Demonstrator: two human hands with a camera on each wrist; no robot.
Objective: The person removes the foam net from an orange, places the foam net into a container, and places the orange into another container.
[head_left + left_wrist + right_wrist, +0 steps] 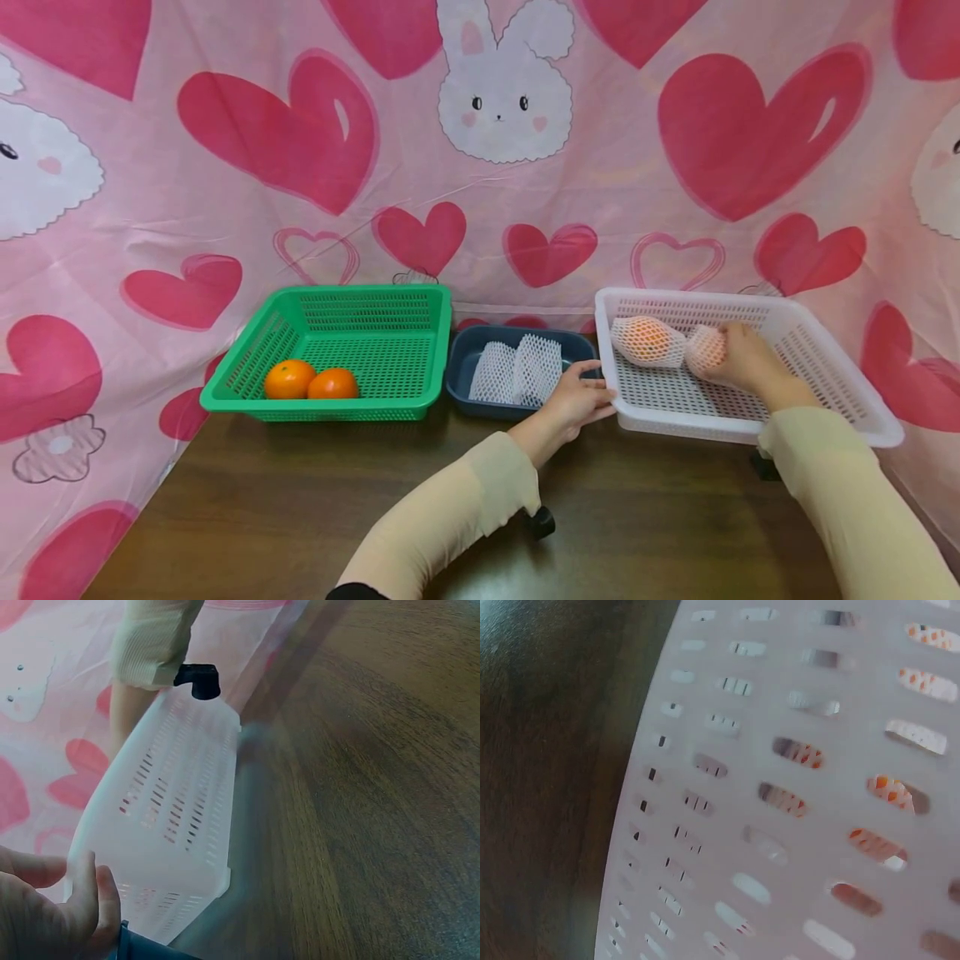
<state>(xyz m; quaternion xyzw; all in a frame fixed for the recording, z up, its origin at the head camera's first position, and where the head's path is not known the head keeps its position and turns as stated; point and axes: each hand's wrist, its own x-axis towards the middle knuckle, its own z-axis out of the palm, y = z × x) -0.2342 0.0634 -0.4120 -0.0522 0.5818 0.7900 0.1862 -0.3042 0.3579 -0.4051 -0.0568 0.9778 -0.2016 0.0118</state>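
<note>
In the head view, my right hand reaches into the white basket and holds an orange in a white foam net. Left of it lies another netted orange. My left hand touches the white basket's left rim, its fingers fairly straight; in the left wrist view the left hand shows at the basket corner. Through the slots of the basket wall, the right wrist view gives glimpses of netted orange fruit; the right hand is mostly hidden there.
A dark blue tray with two empty white foam nets stands between the baskets. On the left, a green basket holds two bare oranges. All stand on a brown wooden table before a pink heart-patterned curtain.
</note>
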